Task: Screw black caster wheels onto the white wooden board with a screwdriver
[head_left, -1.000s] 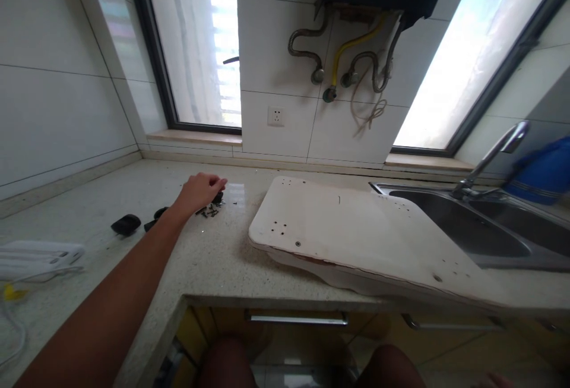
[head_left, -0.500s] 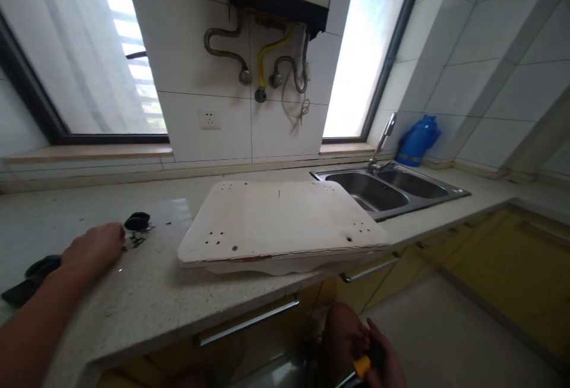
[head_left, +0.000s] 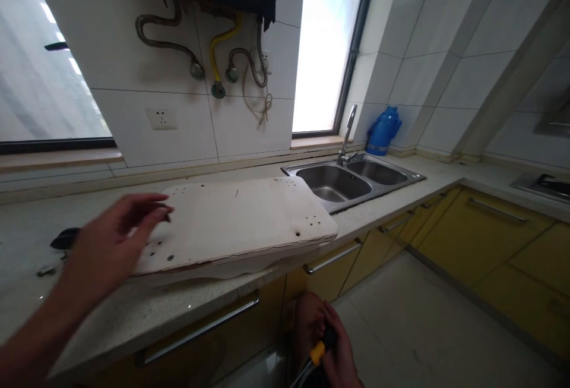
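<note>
Though tilted, screwdriver in right hand.

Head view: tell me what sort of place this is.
Most likely a kitchen: a double-basin sink with a faucet is set into the counter, and yellow cabinets run beneath.

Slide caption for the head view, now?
Left hand pinches a small dark piece over a white board; right hand holds a yellow-and-black screwdriver lower down.

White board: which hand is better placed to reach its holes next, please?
Probably the left hand: it is over the white board, near some holes, pinching a small dark thing. The right hand is lower, below the counter, holding a screwdriver.
</note>
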`<control>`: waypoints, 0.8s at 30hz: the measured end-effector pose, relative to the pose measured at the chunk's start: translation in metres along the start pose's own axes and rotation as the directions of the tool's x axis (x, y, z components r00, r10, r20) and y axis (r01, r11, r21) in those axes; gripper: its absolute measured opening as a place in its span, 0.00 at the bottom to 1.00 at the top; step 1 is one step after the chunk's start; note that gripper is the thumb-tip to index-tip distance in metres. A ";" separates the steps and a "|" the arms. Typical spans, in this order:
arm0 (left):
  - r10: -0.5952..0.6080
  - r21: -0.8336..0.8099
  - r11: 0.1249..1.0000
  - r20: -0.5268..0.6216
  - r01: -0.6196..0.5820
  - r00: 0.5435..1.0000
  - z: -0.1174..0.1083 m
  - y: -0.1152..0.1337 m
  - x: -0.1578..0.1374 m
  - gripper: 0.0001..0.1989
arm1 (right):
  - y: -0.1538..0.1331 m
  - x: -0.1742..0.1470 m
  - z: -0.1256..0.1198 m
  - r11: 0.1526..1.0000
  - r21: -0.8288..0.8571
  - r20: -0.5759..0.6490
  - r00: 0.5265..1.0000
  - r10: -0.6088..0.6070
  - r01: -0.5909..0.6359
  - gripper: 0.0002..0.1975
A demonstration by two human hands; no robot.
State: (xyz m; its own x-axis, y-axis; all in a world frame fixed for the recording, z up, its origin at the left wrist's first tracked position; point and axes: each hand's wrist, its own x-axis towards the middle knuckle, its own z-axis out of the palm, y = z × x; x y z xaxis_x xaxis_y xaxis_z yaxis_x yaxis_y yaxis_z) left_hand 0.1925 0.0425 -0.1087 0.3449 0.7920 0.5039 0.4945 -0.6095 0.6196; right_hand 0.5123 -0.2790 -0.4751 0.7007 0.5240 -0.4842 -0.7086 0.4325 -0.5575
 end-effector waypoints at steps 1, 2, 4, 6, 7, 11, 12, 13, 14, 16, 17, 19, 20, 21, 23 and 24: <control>0.028 -0.063 0.998 0.004 -0.028 1.000 0.022 0.033 -0.015 0.19 | 0.000 -0.001 0.001 1.000 -0.004 0.005 1.000 0.005 -0.005 0.14; 0.060 -0.142 0.989 0.056 -0.051 0.997 0.043 0.062 -0.028 0.17 | -0.001 -0.001 0.002 1.000 -0.007 0.010 1.000 0.007 -0.007 0.14; 0.104 -0.279 0.958 0.123 -0.066 0.987 0.080 0.110 -0.045 0.13 | -0.002 -0.004 0.001 1.000 -0.016 0.017 1.000 0.005 -0.005 0.14; 0.154 -0.402 0.911 0.129 -0.091 0.980 0.109 0.140 -0.048 0.11 | -0.004 -0.006 -0.001 1.000 -0.025 0.023 1.000 0.002 -0.002 0.15; 0.163 -0.438 0.895 0.132 -0.090 0.978 0.120 0.150 -0.046 0.10 | -0.006 -0.007 -0.002 1.000 -0.029 0.024 1.000 0.000 0.001 0.15; 0.194 -0.447 0.890 0.199 -0.087 0.961 0.152 0.168 -0.031 0.07 | -0.011 -0.008 -0.007 1.000 -0.022 0.024 1.000 -0.004 0.004 0.14; 0.201 -0.432 0.898 0.221 -0.090 0.954 0.157 0.169 -0.029 0.06 | -0.011 -0.007 -0.008 1.000 -0.016 0.022 1.000 0.000 0.001 0.14; 0.209 -0.415 0.905 0.240 -0.095 0.948 0.161 0.168 -0.029 0.05 | -0.011 -0.007 -0.008 1.000 -0.010 0.020 1.000 0.006 -0.006 0.13; 0.217 -0.399 0.911 0.255 -0.101 0.942 0.164 0.167 -0.029 0.04 | -0.011 -0.006 -0.008 1.000 -0.004 0.018 1.000 0.015 -0.015 0.13; 0.234 -0.364 0.924 0.282 -0.122 0.930 0.168 0.165 -0.032 0.04 | -0.009 -0.004 -0.006 1.000 0.009 0.016 0.999 0.028 -0.029 0.13; 0.245 -0.345 0.929 0.292 -0.136 0.924 0.170 0.163 -0.033 0.04 | -0.006 -0.003 -0.005 0.999 0.015 0.016 0.999 0.032 -0.032 0.13; 0.273 -0.305 0.936 0.305 -0.178 0.912 0.171 0.161 -0.037 0.05 | -0.001 -0.002 -0.002 0.999 0.024 0.014 0.999 0.034 -0.035 0.13; 0.291 -0.283 0.937 0.307 -0.205 0.906 0.172 0.160 -0.038 0.05 | 0.002 -0.001 0.000 0.999 0.025 0.012 0.999 0.036 -0.036 0.13; 0.309 -0.262 0.937 0.307 -0.233 0.900 0.172 0.160 -0.040 0.05 | 0.005 0.000 0.001 0.999 0.023 0.010 0.999 0.040 -0.040 0.14; 0.351 -0.231 0.929 0.304 -0.289 0.886 0.171 0.160 -0.043 0.06 | 0.010 0.001 0.003 0.999 0.017 0.009 0.999 0.050 -0.050 0.14; 0.372 -0.221 0.923 0.303 -0.315 0.878 0.171 0.160 -0.045 0.07 | 0.011 0.001 0.004 0.998 0.013 0.013 0.998 0.055 -0.055 0.14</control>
State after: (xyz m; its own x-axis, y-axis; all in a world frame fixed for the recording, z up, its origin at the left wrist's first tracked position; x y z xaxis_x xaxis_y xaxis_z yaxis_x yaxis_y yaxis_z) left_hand 0.3926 -0.0845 -0.1345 0.7282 0.4792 0.4900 0.1719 -0.8198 0.5463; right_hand 0.5045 -0.2708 -0.4789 0.6595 0.5564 -0.5054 -0.7472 0.4125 -0.5210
